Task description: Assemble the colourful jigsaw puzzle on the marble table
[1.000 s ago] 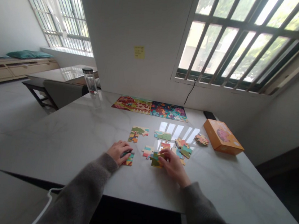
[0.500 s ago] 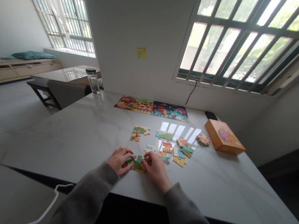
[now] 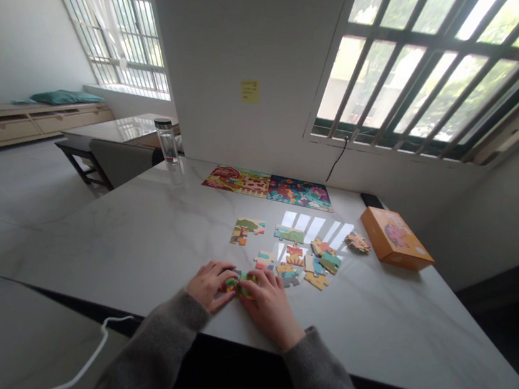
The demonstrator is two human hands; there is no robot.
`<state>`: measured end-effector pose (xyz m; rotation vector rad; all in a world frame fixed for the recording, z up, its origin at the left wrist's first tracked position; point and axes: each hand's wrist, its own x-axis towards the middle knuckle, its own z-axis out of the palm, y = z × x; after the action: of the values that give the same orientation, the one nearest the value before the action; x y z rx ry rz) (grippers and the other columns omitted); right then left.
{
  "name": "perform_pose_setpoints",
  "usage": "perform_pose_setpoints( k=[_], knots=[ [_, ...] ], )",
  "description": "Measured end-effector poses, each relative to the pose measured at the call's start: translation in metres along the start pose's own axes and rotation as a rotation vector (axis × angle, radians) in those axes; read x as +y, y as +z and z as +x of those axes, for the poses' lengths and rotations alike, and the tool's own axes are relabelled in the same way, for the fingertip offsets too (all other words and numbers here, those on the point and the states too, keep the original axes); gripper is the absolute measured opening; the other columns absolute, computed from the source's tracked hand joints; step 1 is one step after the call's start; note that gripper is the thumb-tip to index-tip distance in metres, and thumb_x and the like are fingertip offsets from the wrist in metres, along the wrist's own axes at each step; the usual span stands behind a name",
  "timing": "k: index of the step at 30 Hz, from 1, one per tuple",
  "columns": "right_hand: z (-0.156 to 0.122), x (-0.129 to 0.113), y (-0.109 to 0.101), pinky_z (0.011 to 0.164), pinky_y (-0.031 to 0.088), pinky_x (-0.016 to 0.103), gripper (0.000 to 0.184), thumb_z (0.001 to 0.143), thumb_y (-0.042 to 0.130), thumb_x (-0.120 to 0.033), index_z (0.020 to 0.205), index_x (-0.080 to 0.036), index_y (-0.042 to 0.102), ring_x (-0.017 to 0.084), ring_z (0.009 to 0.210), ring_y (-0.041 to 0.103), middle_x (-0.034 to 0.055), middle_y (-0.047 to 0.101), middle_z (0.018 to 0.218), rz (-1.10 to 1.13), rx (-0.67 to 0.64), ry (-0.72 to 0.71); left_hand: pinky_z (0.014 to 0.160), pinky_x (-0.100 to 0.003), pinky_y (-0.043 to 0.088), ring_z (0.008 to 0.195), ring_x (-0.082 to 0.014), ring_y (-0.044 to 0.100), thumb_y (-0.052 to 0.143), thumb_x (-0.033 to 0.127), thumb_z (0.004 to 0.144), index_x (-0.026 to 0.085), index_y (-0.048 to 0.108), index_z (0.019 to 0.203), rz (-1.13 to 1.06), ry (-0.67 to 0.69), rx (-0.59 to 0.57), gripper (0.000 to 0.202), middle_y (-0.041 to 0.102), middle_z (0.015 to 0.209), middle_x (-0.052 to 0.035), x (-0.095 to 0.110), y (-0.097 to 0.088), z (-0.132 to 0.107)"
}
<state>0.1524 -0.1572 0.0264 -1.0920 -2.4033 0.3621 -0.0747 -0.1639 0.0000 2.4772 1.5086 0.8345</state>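
Near the table's front edge, my left hand (image 3: pixel 213 285) has its fingers curled round a puzzle piece (image 3: pixel 231 283), partly hidden under them. My right hand (image 3: pixel 270 304) presses fingers and thumb on a green puzzle piece (image 3: pixel 246 277) right beside it. The two pieces meet or nearly meet; whether they interlock I cannot tell. Just beyond lie a joined tree section (image 3: pixel 242 225), a light-blue and pink piece (image 3: pixel 263 259), a green piece (image 3: pixel 289 233), an orange-red piece (image 3: pixel 295 255) and several loose pieces (image 3: pixel 321 264).
Two finished puzzle pictures (image 3: pixel 237 181) lie along the wall. A small pile of pieces (image 3: pixel 357 242) sits by an orange box (image 3: pixel 396 240), with a black object (image 3: pixel 371 201) behind it. A glass bottle (image 3: pixel 167 142) stands at the far left. A white cable (image 3: pixel 96 351) hangs below the edge.
My right hand has shifted its fingers over the green piece, covering more of it. Both hands are closer together. The whole view has moved slightly.
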Motion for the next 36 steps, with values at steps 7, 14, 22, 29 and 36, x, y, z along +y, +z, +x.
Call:
perform_pose_setpoints(
  k=[7,14,22,29,36],
  knots=[
    [0.002,0.001,0.005,0.099,0.042,0.047,0.026,0.096,0.063,-0.037,0.122,-0.039,0.069,0.031,0.125,0.048,0.0055,0.063,0.129,-0.028,-0.001,0.050,0.099,-0.046,0.048,0.115,-0.0287,0.057,0.065,0.035,0.088,0.024,0.068,0.108,-0.018,0.018,-0.010,0.023,0.066,0.124,-0.0091,-0.004,0.000,0.001],
    [0.001,0.001,0.004,0.104,0.040,0.046,0.029,0.097,0.063,-0.031,0.125,-0.039,0.066,0.029,0.127,0.046,0.0042,0.060,0.132,-0.074,-0.032,0.028,0.098,-0.044,0.049,0.114,-0.0278,0.057,0.066,0.032,0.087,0.025,0.068,0.108,-0.009,0.037,0.032,0.023,0.066,0.123,-0.0081,-0.007,0.004,0.000],
    [-0.016,0.013,-0.024,0.103,0.042,0.043,0.025,0.092,0.069,-0.027,0.116,-0.030,0.064,0.025,0.120,0.049,0.0043,0.061,0.127,0.077,-0.124,0.015,0.097,-0.043,0.049,0.113,-0.0269,0.058,0.065,0.034,0.088,0.024,0.066,0.110,-0.014,0.048,0.044,0.024,0.067,0.123,-0.0079,-0.011,0.005,-0.001],
    [-0.052,0.031,-0.047,0.105,0.042,0.047,0.011,0.093,0.065,-0.026,0.105,-0.026,0.065,0.026,0.122,0.049,0.0066,0.061,0.127,0.139,-0.117,0.060,0.097,-0.043,0.048,0.113,-0.0273,0.058,0.064,0.032,0.088,0.023,0.067,0.108,-0.017,0.050,0.060,0.022,0.067,0.123,-0.0080,-0.011,0.006,-0.001],
    [-0.037,0.084,-0.064,0.104,0.049,0.043,0.045,0.094,0.053,-0.020,0.138,-0.027,0.053,0.023,0.113,0.059,0.0099,0.057,0.134,0.226,-0.025,0.124,0.097,-0.045,0.049,0.115,-0.0283,0.058,0.065,0.031,0.087,0.023,0.067,0.113,-0.015,0.048,0.069,0.027,0.065,0.125,-0.0096,-0.010,0.006,-0.001]
  ],
)
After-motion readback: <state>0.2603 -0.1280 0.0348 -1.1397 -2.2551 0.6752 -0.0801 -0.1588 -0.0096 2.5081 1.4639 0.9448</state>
